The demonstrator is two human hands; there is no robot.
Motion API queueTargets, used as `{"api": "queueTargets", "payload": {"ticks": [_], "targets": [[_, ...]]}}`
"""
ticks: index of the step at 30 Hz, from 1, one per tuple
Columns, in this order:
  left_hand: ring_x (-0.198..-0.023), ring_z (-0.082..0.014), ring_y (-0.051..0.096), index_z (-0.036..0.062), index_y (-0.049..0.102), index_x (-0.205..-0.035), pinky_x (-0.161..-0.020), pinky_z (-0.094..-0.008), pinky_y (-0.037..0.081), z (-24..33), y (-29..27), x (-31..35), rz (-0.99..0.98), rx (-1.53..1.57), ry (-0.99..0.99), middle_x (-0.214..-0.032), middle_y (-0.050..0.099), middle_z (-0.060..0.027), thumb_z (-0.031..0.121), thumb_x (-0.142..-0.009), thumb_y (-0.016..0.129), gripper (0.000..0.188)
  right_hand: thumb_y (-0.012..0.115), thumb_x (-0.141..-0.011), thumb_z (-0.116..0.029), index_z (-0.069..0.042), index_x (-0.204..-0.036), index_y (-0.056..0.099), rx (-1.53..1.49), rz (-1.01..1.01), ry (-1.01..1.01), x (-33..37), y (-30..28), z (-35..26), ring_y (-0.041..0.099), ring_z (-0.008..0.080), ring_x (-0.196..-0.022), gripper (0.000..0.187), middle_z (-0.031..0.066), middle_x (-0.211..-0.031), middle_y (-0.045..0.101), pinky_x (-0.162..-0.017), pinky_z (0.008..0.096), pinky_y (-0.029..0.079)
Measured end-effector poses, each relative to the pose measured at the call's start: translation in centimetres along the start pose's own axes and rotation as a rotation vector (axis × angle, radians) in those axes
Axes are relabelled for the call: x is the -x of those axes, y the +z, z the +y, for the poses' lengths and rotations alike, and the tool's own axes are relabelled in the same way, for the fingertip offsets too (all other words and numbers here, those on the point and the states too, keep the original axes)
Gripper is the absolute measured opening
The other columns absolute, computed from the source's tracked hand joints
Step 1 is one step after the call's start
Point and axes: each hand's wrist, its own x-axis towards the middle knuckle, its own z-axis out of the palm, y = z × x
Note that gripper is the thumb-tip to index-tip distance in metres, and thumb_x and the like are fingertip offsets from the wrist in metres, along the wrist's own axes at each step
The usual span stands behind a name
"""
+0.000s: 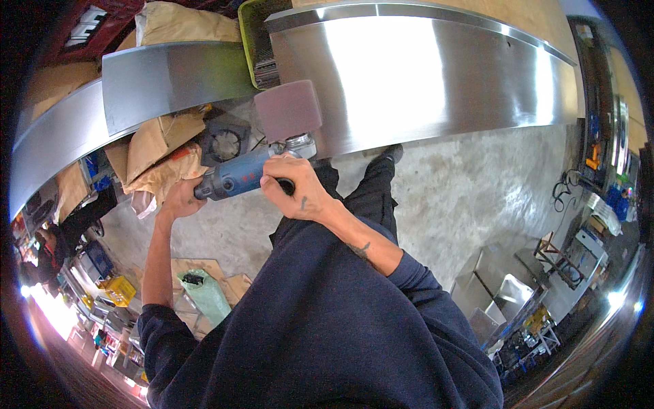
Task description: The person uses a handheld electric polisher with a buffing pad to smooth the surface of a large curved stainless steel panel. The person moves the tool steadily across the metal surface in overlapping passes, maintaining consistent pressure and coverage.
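Observation:
Both hands hold a blue drum sander in front of my body. My left hand is closed around its rear end. My right hand grips the black handle near the metal head, fingers wrapped. From that head sticks out a wide reddish-brown abrasive drum. In the picture the drum overlaps the left end of a long shiny steel panel with a raised far edge. Whether the drum touches the steel, I cannot tell.
A yellow-green crate stands beyond the drum. More steel sheets extend to the left, with brown paper and cardboard below them. On the concrete floor a green bag lies behind my left arm. Metal parts and a stool are at right.

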Motion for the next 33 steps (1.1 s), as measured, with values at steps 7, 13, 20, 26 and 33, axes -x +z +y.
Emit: {"api": "queueTargets", "payload": {"ticks": [7, 13, 20, 26, 33], "targets": [[-0.096, -0.0434, 0.071, 0.0029, 0.070, -0.105, -0.084, -0.0500, 0.055, 0.9, 0.3, -1.4, -0.048, 0.033, -0.005, -0.096, 0.074, -0.0247, 0.017, -0.074, 0.081, 0.036, 0.063, -0.086, -0.003, -0.001, -0.073, 0.053, -0.011, 0.051, -0.014, 0.0, -1.3, 0.1, 0.052, 0.0344, -0.068, 0.017, 0.0144, -0.069, 0.052, -0.068, 0.0419, 0.039], [-0.098, -0.0453, 0.070, 0.0027, 0.070, -0.106, -0.088, -0.0507, 0.055, 2.7, -0.5, -2.7, -0.069, -0.002, 0.025, -0.097, 0.074, -0.0261, 0.020, -0.075, 0.080, 0.037, 0.064, -0.086, -0.006, -0.003, -0.072, 0.051, -0.003, 0.089, -0.010, 0.4, -3.0, 0.3, 0.053, 0.0356, -0.069, 0.018, 0.0148, -0.068, 0.051, -0.067, 0.0433, 0.039], [-0.100, -0.0463, 0.070, 0.0005, 0.069, -0.108, -0.089, -0.0514, 0.055, 5.9, -1.7, -4.4, -0.098, -0.049, 0.023, -0.099, 0.074, -0.0272, 0.019, -0.076, 0.080, 0.039, 0.065, -0.086, -0.008, -0.003, -0.072, 0.054, -0.029, 0.115, 0.009, 0.9, -6.1, 0.2, 0.054, 0.0357, -0.068, 0.019, 0.0148, -0.069, 0.054, -0.066, 0.0436, 0.039], [-0.100, -0.0467, 0.070, 0.0007, 0.069, -0.113, -0.087, -0.0504, 0.054, 10.4, -2.3, -6.1, -0.136, -0.026, 0.032, -0.100, 0.073, -0.0278, 0.018, -0.078, 0.079, 0.041, 0.058, -0.090, -0.004, 0.001, -0.071, 0.050, -0.024, 0.198, -0.024, 1.8, -9.4, 0.9, 0.042, 0.0261, -0.062, 0.021, 0.0112, -0.065, 0.044, -0.066, 0.0391, 0.038], [-0.101, -0.0452, 0.069, 0.0010, 0.066, -0.115, -0.087, -0.0494, 0.053, 15.1, -1.9, -7.9, -0.148, -0.033, 0.068, -0.102, 0.073, -0.0270, 0.018, -0.079, 0.079, 0.042, 0.060, -0.090, -0.009, 0.000, -0.071, 0.053, -0.056, 0.225, -0.012, 3.1, -14.7, 0.7, 0.047, 0.0275, -0.063, 0.022, 0.0129, -0.066, 0.048, -0.066, 0.0403, 0.040]]}}
